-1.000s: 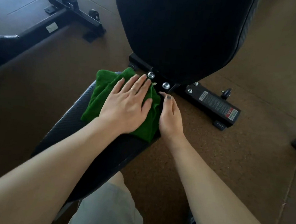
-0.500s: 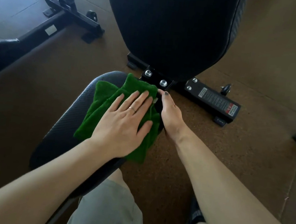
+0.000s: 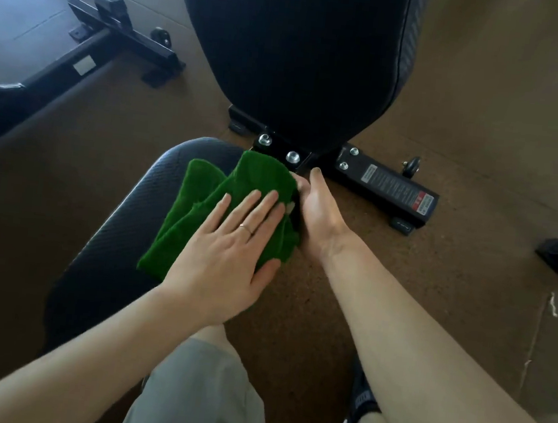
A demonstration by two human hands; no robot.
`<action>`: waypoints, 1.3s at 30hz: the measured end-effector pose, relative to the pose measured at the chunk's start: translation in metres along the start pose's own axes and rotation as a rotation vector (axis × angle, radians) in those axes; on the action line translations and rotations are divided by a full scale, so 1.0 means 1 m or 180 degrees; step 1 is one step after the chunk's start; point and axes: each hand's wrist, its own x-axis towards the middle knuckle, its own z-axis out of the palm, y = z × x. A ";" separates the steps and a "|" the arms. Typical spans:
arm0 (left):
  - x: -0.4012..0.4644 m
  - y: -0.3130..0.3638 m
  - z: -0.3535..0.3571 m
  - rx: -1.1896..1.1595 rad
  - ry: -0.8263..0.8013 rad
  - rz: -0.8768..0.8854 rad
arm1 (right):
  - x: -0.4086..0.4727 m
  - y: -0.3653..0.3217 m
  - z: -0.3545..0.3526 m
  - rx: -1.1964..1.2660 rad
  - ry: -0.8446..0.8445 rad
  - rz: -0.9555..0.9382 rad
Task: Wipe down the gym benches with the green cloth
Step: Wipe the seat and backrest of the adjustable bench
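I have my left hand (image 3: 228,257) pressed flat and open on the green cloth (image 3: 215,211), fingers spread and pointing toward the upright back pad (image 3: 294,51). It grips nothing; it only pins the cloth down by palm pressure. The cloth lies bunched on the far right corner of the seat pad (image 3: 107,227), just short of the bolts (image 3: 279,147) at the hinge below the back pad.

My right hand (image 3: 322,216) sits at the seat pad's right edge, touching the cloth's right side. Its fingers curl under out of sight, so I cannot tell whether it holds the pad's edge or a fold of cloth.

The cloth's long axis runs from the near left of the seat toward the hinge, roughly in line with my left forearm. Most of the unwiped seat, as I judge it, lies to the left and nearer me. So the next stroke likely belongs to the left hand, dragging the cloth back along that axis.
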 end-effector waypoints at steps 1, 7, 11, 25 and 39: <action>-0.002 -0.003 0.002 0.0034 0.0006 0.0064 | 0.002 0.001 0.000 -0.0120 -0.0003 -0.0030; 0.051 -0.015 -0.001 -0.0224 0.0241 0.0049 | 0.012 -0.001 0.002 -0.0486 0.0163 -0.0046; 0.092 -0.021 -0.006 -0.0170 0.0323 -0.0118 | 0.009 -0.002 0.006 -0.0264 0.0260 0.0120; -0.045 -0.046 0.001 -0.0361 0.0187 -0.0886 | -0.012 0.007 0.056 -0.3224 0.1294 -0.1201; 0.036 -0.063 -0.006 -0.0510 0.0302 -0.1390 | -0.005 0.020 0.057 -0.3113 0.1914 -0.1573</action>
